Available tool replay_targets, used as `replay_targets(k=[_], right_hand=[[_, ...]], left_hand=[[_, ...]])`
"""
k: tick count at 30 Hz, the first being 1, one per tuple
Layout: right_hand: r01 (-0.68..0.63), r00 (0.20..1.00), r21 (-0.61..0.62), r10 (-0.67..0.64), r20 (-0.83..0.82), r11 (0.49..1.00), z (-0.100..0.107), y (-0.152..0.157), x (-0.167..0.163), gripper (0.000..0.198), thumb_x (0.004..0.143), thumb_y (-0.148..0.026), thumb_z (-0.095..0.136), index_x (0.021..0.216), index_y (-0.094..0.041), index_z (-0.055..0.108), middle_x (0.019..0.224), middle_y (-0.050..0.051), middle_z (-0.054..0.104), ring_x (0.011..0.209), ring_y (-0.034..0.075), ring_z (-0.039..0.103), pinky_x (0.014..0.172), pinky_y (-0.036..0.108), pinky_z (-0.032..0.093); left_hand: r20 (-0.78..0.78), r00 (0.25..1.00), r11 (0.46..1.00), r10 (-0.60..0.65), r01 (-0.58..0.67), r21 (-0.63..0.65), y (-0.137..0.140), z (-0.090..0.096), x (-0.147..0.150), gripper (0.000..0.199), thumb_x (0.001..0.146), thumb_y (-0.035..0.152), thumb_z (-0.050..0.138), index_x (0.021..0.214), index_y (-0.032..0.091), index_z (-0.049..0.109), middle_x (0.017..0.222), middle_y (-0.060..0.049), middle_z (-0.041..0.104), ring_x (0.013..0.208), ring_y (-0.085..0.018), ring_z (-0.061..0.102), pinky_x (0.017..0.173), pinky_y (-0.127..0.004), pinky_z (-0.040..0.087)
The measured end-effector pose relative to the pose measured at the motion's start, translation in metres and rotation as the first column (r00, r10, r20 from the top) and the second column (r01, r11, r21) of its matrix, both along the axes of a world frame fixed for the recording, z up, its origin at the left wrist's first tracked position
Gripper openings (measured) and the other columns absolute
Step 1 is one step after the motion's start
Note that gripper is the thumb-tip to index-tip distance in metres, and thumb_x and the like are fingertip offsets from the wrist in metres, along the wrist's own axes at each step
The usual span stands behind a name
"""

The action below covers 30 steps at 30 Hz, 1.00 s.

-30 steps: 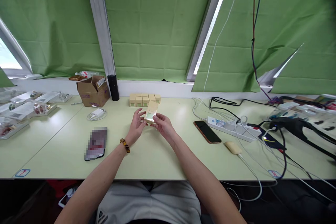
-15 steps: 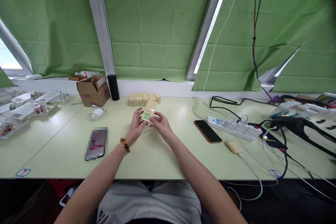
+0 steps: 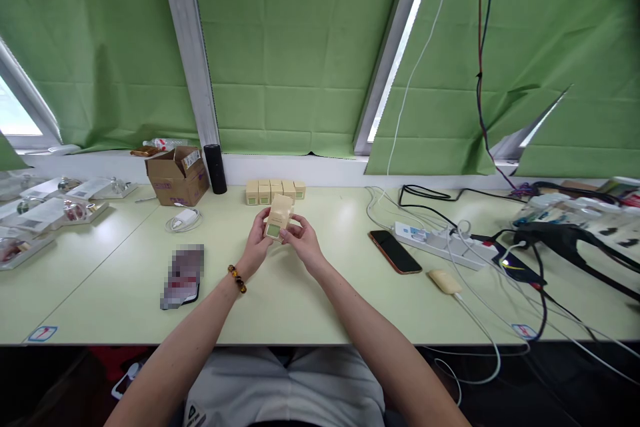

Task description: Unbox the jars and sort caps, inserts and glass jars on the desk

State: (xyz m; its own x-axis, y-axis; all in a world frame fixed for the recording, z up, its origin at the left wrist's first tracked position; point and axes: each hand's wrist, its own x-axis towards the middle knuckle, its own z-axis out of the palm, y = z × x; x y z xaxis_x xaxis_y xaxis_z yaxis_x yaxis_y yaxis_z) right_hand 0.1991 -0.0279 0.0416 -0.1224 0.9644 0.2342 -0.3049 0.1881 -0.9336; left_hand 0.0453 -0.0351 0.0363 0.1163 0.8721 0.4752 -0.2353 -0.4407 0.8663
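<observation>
Between my hands, above the table, is a small kraft-coloured cardboard box (image 3: 280, 211) with a green square low on its face. My left hand (image 3: 257, 240) grips its left side, a beaded bracelet on the wrist. On the right edge, my right hand (image 3: 303, 240) closes with its thumb near the green square. Just beyond stands a row of several similar small boxes (image 3: 264, 192), partly covered by the held one.
An opened brown carton (image 3: 179, 175) and a black cylinder (image 3: 215, 169) stand at the back left. A white charger (image 3: 185, 217) and a phone (image 3: 183, 276) lie left. Another phone (image 3: 395, 252), a power strip (image 3: 440, 243) and tangled cables lie right.
The small box has shifted slightly left and tilted, so its upper part looks longer and its green square has turned. Both hands have moved a little with it and still hold it.
</observation>
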Motion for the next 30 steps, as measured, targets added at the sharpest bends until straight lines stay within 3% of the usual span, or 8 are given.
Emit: replay_targets(k=[5,9,13,19,24,30], right_hand=[[-0.013,0.995,-0.049,0.008,-0.103,0.999,-0.001,0.003,0.001,0.062,0.071,-0.052,0.09,0.116,-0.021,0.062,0.1,0.008,0.08,0.082,0.02,0.071,0.071,0.034,0.058],[-0.055,0.986,-0.099,0.038,-0.165,0.994,0.0,0.006,0.008,0.059,0.07,-0.053,0.091,0.112,-0.02,0.065,0.099,0.009,0.079,0.081,0.021,0.074,0.068,0.033,0.059],[-0.056,0.983,-0.117,0.034,-0.179,0.992,0.0,0.005,0.01,0.059,0.07,-0.052,0.092,0.111,-0.022,0.063,0.101,0.008,0.08,0.087,0.022,0.076,0.071,0.034,0.061],[-0.023,0.987,-0.134,0.001,-0.159,0.991,0.003,0.001,0.008,0.065,0.066,-0.054,0.094,0.112,-0.024,0.059,0.103,0.007,0.08,0.09,0.022,0.076,0.076,0.035,0.062],[-0.003,0.99,-0.141,-0.017,-0.141,0.99,0.003,0.002,0.007,0.065,0.064,-0.057,0.093,0.111,-0.024,0.062,0.107,0.008,0.079,0.092,0.022,0.075,0.071,0.031,0.06],[-0.025,0.996,-0.086,0.018,-0.086,0.996,-0.001,0.002,0.005,0.057,0.071,-0.059,0.088,0.11,-0.021,0.07,0.113,0.01,0.078,0.097,0.023,0.074,0.077,0.034,0.061]], left_hand=[[-0.034,0.999,0.999,-0.038,0.039,0.025,-0.001,-0.004,0.001,0.079,0.072,0.012,0.068,0.146,0.026,0.043,0.148,-0.01,0.051,0.128,-0.029,0.054,0.097,-0.038,0.052],[-0.069,0.995,0.996,-0.072,0.076,0.046,-0.006,0.001,0.001,0.075,0.078,0.016,0.067,0.148,0.028,0.043,0.153,-0.009,0.05,0.133,-0.03,0.052,0.104,-0.041,0.048],[-0.129,0.99,0.996,0.052,-0.042,0.078,-0.009,0.001,0.0,0.061,0.086,0.028,0.072,0.144,0.026,0.051,0.146,-0.01,0.056,0.124,-0.029,0.056,0.101,-0.041,0.046],[-0.168,0.957,0.97,0.237,-0.221,0.104,-0.001,-0.008,0.002,0.054,0.086,0.035,0.078,0.136,0.024,0.059,0.138,-0.013,0.061,0.114,-0.027,0.059,0.091,-0.038,0.048],[-0.162,0.953,0.964,0.257,-0.241,0.11,0.002,-0.011,0.001,0.045,0.094,0.036,0.066,0.138,0.023,0.061,0.134,-0.013,0.066,0.116,-0.029,0.063,0.101,-0.045,0.049],[-0.184,0.957,0.972,0.224,-0.205,0.118,-0.004,-0.009,0.001,0.061,0.089,0.038,0.072,0.146,0.025,0.054,0.133,-0.012,0.067,0.106,-0.027,0.067,0.101,-0.046,0.053]])
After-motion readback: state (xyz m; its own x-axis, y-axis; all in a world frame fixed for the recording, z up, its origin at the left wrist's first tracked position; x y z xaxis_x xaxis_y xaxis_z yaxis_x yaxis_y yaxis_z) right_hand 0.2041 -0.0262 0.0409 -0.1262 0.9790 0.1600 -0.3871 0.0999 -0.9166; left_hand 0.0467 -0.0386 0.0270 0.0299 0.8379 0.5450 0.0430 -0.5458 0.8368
